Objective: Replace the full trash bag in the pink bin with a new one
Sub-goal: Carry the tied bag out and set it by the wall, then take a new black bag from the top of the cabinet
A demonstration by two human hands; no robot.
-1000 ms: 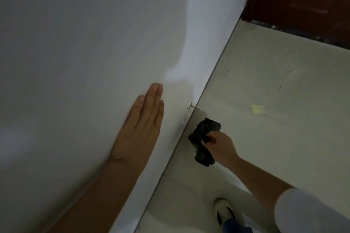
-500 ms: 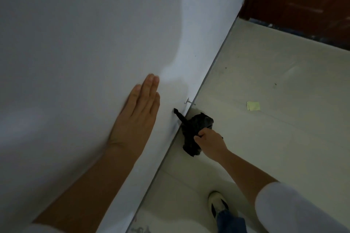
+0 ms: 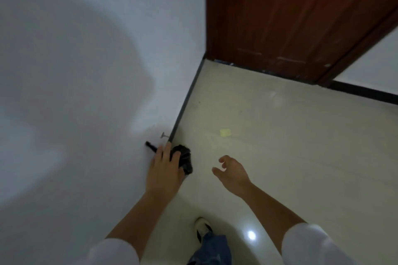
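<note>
A crumpled black trash bag (image 3: 184, 160) sits low against the white wall (image 3: 86, 71), just above the floor's edge. A thin black strip of it (image 3: 150, 145) sticks out to the left. My left hand (image 3: 164, 168) lies against the wall with straight fingers over the bag's left part; whether it grips the bag is hidden. My right hand (image 3: 231, 171) hovers over the floor to the right of the bag, fingers apart and curled, holding nothing. The pink bin is not in view.
A small metal nail or hook (image 3: 163, 135) juts from the wall just above the bag. A yellow paper scrap (image 3: 224, 132) lies on the pale tiled floor (image 3: 280, 146). A dark red wooden door (image 3: 290, 17) stands at the back. My shoe (image 3: 202, 228) is below.
My right hand has let go of the black bag and pulled away to the right. My left hand slid down the wall onto the bag. The camera has tilted up, showing the door.
</note>
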